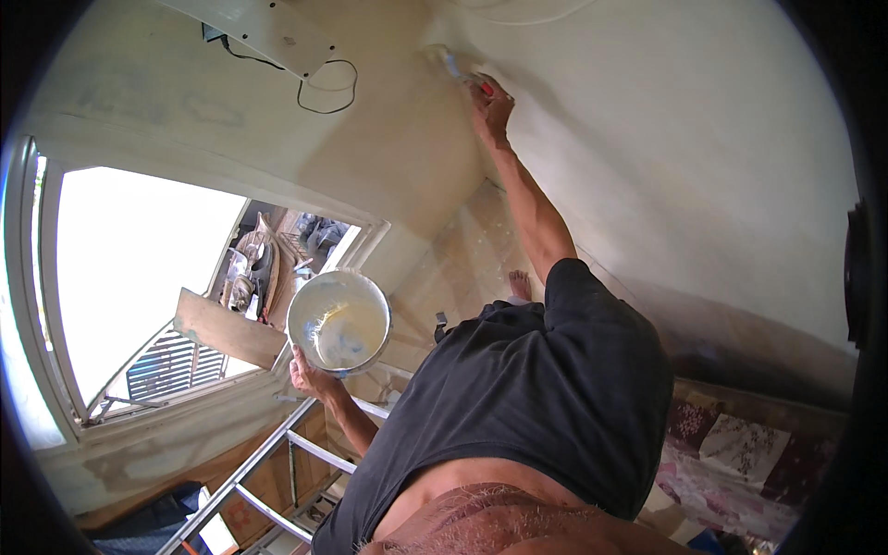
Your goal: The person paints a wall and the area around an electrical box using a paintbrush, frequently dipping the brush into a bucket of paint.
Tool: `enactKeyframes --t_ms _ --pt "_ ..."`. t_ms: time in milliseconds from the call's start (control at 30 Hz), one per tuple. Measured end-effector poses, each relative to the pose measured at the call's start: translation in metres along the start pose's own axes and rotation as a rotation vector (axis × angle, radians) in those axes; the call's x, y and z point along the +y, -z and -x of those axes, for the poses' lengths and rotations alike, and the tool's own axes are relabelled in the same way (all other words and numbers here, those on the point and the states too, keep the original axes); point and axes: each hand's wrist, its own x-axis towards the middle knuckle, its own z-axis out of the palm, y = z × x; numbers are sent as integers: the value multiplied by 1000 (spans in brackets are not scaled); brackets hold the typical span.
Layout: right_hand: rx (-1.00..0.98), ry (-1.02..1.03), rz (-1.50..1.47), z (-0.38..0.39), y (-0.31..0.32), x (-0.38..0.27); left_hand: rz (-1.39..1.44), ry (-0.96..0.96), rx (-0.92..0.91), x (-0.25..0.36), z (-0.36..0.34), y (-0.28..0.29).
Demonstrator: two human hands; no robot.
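My right arm is stretched up and forward to the corner where two walls meet. In my right hand [493, 104] is a paintbrush [450, 63] with some red at the handle, its head against the pale wall and slightly blurred. My left hand [313, 376] grips a round bucket [373, 319] at its lower side, out to the left near the window. The bucket is tilted so that its inside shows, smeared with cream and bluish paint; how much it holds I cannot tell. Some fingers are hidden behind the bucket.
A metal ladder [319, 451] stands below my left arm. The open window [375, 236] is at left, a board [227, 328] across its sill. A white panel [268, 32] with a dangling black cable hangs upper left. Patterned fabric [740, 453] lies lower right.
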Motion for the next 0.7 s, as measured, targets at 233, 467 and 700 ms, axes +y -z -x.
enactKeyframes --t_ms 233,467,700 --pt "-9 -56 207 45 -23 14 -10 86 29 -19 -4 7" --pt "-507 -27 -90 162 -35 -55 24 81 36 -18 -4 7" --pt "-383 -114 -41 56 -15 -28 -28 38 25 -7 -3 3"
